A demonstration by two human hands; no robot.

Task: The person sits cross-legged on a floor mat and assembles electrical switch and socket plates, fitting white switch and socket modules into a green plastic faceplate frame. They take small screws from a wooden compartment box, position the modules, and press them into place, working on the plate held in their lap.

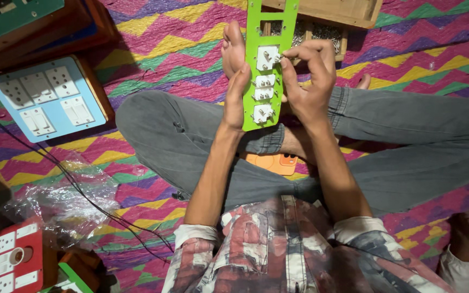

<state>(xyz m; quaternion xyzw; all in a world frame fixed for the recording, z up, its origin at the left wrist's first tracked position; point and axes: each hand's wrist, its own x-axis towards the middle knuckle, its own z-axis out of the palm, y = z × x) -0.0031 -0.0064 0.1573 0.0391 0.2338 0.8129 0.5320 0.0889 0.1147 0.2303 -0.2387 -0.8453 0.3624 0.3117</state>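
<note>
While gripping long green plastic panel (270,32) at upper centre: left hand (236,97) clasping edge, right hand (309,76) pinching white socket module (267,57).

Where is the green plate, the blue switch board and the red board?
green plate (273,21): head view, bare upper strip.
blue switch board (47,97): head view, middle of its face.
red board (18,259): head view, its middle.

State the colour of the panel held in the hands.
Bright green panel with white switch modules mounted on it; the head view shows it.
</note>
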